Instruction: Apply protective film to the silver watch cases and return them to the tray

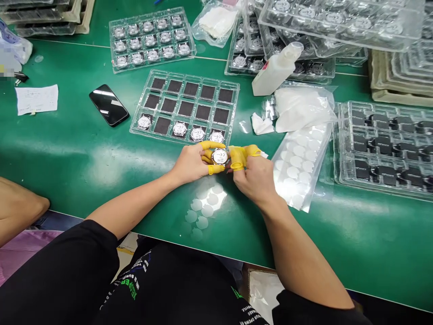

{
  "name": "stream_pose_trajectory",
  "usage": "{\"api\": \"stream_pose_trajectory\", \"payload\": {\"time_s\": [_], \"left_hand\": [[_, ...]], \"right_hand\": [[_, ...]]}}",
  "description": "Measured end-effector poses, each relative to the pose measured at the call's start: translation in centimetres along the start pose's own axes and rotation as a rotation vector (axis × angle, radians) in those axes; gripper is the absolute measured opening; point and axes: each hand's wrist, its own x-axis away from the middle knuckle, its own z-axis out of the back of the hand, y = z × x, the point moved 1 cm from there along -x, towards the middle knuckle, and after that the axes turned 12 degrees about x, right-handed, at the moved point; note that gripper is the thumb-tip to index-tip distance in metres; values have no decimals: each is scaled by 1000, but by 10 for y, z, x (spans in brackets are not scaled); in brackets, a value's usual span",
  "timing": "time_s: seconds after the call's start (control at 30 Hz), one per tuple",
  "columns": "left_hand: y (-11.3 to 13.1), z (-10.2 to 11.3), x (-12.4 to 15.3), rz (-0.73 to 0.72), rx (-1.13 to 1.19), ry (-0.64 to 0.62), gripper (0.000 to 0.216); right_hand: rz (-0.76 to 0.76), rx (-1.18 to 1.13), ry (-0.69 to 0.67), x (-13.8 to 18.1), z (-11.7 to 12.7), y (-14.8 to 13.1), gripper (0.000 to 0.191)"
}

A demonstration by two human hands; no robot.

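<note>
Head view: the watch (220, 156), printed side up, is clamped in the left hand (191, 163) near the tray (143, 99); whether the right hand (253, 170) grips anything, I cannot tell. Handling the watch seems underway; the next move calls for a steady hold.

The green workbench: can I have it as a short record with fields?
Left hand: holds a round metal piece
Right hand: close beside that piece; contact unclear
Finger covers: yellow, on both hands
Tray ahead: four similar pieces in its nearest row
Phone: lying left of the tray
Bottle: white, beyond and right of the hands
Pale discs: loose, nearer the person than the hands
</note>
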Motion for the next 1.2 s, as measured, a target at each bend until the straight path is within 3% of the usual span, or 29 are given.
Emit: {"api": "stream_pose_trajectory", "payload": {"time_s": [0.13, 0.3, 0.6, 0.7, 0.87, 1.03, 1.2], "left_hand": [[2, -1, 2, -14, -74, 22, 60], [3, -1, 4, -20, -98, 15, 60], [-5, 1, 3, -58, -99, 37, 60], [-4, 0, 4, -50, -77, -2, 60], [2, -1, 4, -39, -130, 33, 59], [1, 0, 4, -45, -132, -6, 57], [-3, 1, 6, -65, -156, -29, 53]], "right_hand": [[37, -30, 113, -2, 10, 2, 16], [214, 26, 223, 1, 5, -7, 18], [338, -45, 210, 3, 9, -26, 27], [337, -79, 206, 1, 10, -20, 27], [215, -84, 406, -3, 10, -2, 31], [225, -9, 394, -5, 5, -4, 35], [257, 4, 427, -11, -8, -13, 27]]}}
